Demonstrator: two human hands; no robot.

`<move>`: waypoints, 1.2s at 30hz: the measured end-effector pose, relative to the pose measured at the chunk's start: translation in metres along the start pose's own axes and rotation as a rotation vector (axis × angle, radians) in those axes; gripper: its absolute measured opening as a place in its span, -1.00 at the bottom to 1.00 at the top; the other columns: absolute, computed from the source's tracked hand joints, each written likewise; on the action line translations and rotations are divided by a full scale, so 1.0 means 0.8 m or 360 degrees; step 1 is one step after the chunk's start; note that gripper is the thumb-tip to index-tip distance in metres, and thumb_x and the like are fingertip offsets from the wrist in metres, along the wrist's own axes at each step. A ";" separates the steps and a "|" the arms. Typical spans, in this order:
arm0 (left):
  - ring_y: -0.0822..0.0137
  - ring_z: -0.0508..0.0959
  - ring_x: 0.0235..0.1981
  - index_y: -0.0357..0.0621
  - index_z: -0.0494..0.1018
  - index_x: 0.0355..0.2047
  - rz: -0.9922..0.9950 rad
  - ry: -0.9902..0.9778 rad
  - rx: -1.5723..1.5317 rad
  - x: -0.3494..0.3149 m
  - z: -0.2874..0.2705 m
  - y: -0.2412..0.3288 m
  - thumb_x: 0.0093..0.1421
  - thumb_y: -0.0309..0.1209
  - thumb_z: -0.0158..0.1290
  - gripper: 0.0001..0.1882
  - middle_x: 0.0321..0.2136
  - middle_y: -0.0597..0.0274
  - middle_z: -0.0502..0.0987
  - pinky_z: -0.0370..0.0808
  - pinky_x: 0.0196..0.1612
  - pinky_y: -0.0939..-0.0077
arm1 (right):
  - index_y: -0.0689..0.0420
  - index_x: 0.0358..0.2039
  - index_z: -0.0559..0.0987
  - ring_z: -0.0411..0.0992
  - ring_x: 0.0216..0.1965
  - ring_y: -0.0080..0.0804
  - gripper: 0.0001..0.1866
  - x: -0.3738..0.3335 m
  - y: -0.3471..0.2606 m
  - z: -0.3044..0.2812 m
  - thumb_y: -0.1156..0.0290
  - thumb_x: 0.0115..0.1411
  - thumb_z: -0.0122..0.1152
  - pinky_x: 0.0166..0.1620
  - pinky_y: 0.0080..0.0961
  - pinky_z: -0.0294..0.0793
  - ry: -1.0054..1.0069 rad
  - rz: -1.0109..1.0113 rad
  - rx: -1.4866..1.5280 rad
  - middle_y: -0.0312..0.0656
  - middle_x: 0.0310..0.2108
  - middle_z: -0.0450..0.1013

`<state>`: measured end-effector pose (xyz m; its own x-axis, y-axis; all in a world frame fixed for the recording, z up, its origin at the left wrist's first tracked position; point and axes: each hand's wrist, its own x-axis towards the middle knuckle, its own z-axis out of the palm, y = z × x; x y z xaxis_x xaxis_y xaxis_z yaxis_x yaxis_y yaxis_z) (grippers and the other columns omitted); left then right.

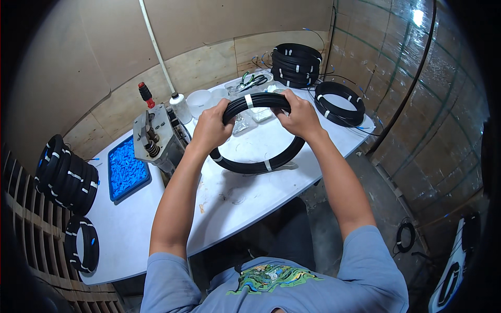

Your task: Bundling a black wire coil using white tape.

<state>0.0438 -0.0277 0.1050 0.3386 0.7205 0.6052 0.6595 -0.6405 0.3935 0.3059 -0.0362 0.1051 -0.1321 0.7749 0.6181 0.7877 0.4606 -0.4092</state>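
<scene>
A coil of black cable (249, 167), bound with several white bands, is tilted up over the white table between my hands. My left hand (213, 127) is closed round the coil's upper left part. On its upper right part, my right hand (299, 116) grips with the fingers wrapped behind the cable. The coil's lower edge is close to the table top; whether it touches I cannot tell. Behind the coil lie a clear bag of small parts (242, 124) and a white bottle (180, 108). Left of my left hand stands a metal bench machine (159, 136).
A blue tray (116, 197) of small blue pieces sits left of the machine. Stacked cable coils (68, 177) stand at the table's left edge, with a single coil (90, 245) nearer. More coils (296, 68) are piled at the back, beside another coil (334, 116). Green-handled pliers (254, 82) lie there too.
</scene>
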 end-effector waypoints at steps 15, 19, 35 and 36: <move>-0.19 0.57 -0.39 -0.17 0.36 -0.27 -0.0034 -0.0019 0.0051 0.001 0.003 0.011 0.05 -0.42 0.18 -0.72 -0.49 -0.13 0.56 0.49 -0.31 0.02 | 0.13 -0.13 0.54 0.56 -0.25 -0.09 -0.55 0.031 -0.005 0.009 0.30 -0.03 0.46 -0.16 -0.30 0.55 0.0054 -0.0474 -0.0145 -0.11 -0.24 0.56; -0.19 0.58 -0.39 -0.16 0.36 -0.26 -0.0028 -0.0013 0.0056 0.001 0.003 0.008 0.06 -0.41 0.19 -0.72 -0.49 -0.13 0.56 0.49 -0.31 0.03 | 0.12 -0.14 0.53 0.58 -0.32 -0.11 -0.53 0.039 -0.016 -0.002 0.34 -0.08 0.50 -0.21 -0.34 0.56 0.0214 -0.0749 -0.0050 -0.11 -0.31 0.58; -0.15 0.61 -0.42 -0.18 0.44 -0.36 -0.0391 0.0058 0.0020 -0.002 0.015 -0.002 0.02 -0.36 0.23 -0.76 -0.54 -0.10 0.58 0.52 -0.32 0.08 | 0.10 -0.13 0.53 0.57 -0.31 -0.04 -0.61 0.036 -0.024 -0.016 0.39 0.00 0.40 -0.21 -0.24 0.52 -0.0295 -0.0212 -0.0036 0.00 -0.34 0.59; -0.12 0.62 -0.42 -0.19 0.46 -0.35 -0.0416 0.0122 0.0071 -0.004 0.019 -0.010 0.02 -0.35 0.25 -0.75 -0.52 -0.10 0.60 0.53 -0.31 0.10 | 0.12 -0.13 0.52 0.58 -0.34 -0.06 -0.61 0.035 -0.022 -0.017 0.41 0.00 0.41 -0.23 -0.27 0.53 -0.0312 -0.0154 -0.0036 0.00 -0.36 0.58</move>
<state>0.0480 -0.0212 0.0892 0.1024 0.8363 0.5386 0.7472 -0.4221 0.5134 0.2962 -0.0286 0.1386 -0.3206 0.7979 0.5104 0.7787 0.5289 -0.3376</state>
